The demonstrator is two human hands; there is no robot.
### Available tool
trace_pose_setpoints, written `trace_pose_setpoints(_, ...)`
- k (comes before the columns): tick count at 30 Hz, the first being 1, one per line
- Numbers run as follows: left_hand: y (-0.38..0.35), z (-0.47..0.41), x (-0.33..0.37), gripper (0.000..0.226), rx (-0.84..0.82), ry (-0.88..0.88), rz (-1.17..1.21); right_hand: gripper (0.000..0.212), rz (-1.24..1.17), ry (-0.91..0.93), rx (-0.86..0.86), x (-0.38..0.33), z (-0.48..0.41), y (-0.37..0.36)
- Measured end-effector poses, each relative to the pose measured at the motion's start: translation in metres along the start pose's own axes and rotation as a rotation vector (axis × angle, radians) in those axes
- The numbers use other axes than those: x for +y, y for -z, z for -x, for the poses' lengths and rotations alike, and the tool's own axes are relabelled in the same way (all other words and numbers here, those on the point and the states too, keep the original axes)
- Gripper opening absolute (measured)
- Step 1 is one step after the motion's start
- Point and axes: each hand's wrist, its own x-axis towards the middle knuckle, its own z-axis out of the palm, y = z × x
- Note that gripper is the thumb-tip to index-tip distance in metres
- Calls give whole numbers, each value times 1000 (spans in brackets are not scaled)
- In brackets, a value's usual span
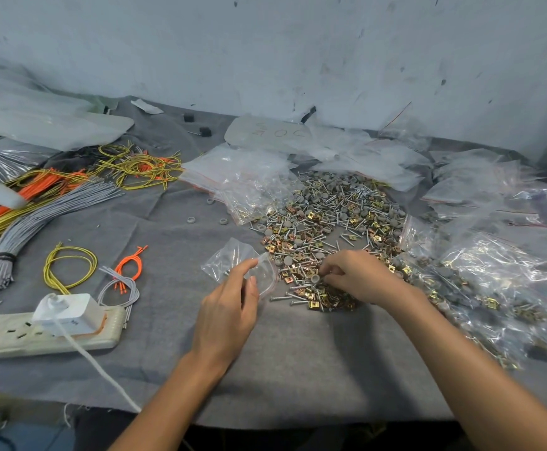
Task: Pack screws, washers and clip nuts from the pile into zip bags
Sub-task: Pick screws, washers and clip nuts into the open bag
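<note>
A small zip bag [245, 267] is pinched at its mouth by the left hand [225, 315], just left of the pile [327, 222] on the grey cloth [298, 362]; a grey washer [315, 278] is pinched at the pile's near edge by the right hand [360, 277]; filled bags [493, 281] are heaped to the right; empty bags [243, 174] are seen beyond the pile; bundled wires [38, 209] lie far left.
</note>
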Motion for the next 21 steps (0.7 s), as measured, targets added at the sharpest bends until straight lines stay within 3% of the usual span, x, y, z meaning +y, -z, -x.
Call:
trace_pose_setpoints(13, 1, 0, 2, 34, 1, 8, -5, 7, 25, -9, 86, 12, 17, 13)
trace_pose_setpoints(21, 1, 1, 1, 33, 5, 4, 8, 9, -266, -26, 237, 1, 37, 32)
